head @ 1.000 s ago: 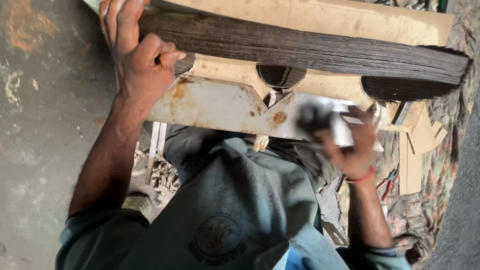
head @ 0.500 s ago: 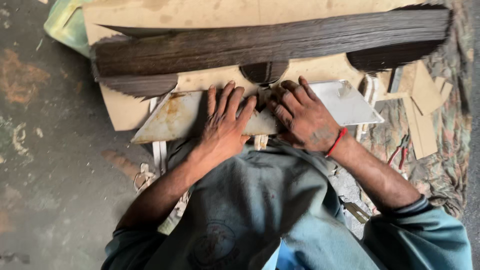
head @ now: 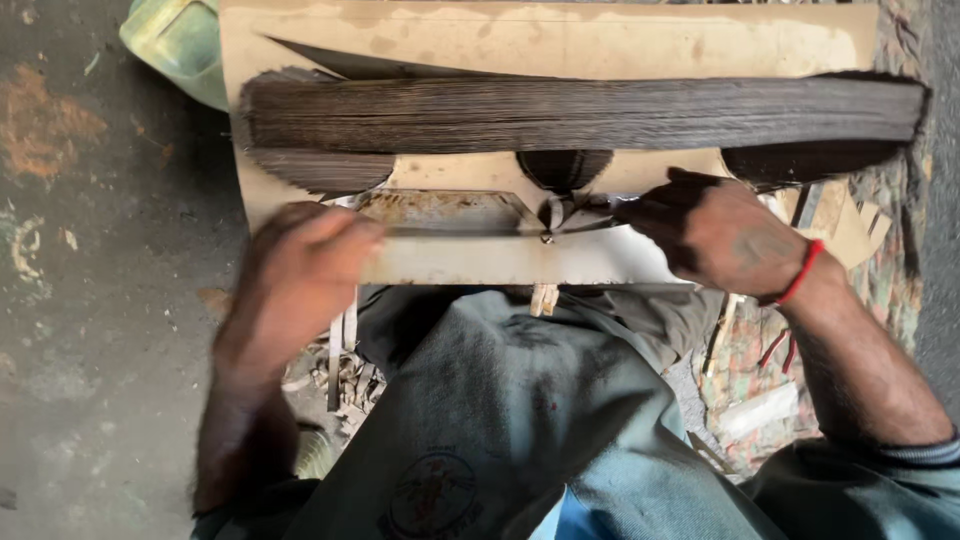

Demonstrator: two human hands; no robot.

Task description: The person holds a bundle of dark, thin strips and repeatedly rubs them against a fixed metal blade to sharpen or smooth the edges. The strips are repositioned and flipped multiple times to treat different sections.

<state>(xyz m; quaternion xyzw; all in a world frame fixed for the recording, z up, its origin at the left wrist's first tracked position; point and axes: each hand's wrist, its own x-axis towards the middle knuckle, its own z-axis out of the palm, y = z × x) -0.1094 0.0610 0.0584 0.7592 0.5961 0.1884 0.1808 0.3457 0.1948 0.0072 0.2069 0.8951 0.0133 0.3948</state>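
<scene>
A long dark stack of thin sheets is seen lying across a tan cardboard board. Just below the stack, a rusty metal plate is placed on a pale cardboard sheet. The sheet's left end is covered by the left hand, blurred, so its grip cannot be told. The right hand is held at the plate's right end, fingers curled on a small piece that cannot be made out. A green container is seen left of the board's upper corner.
</scene>
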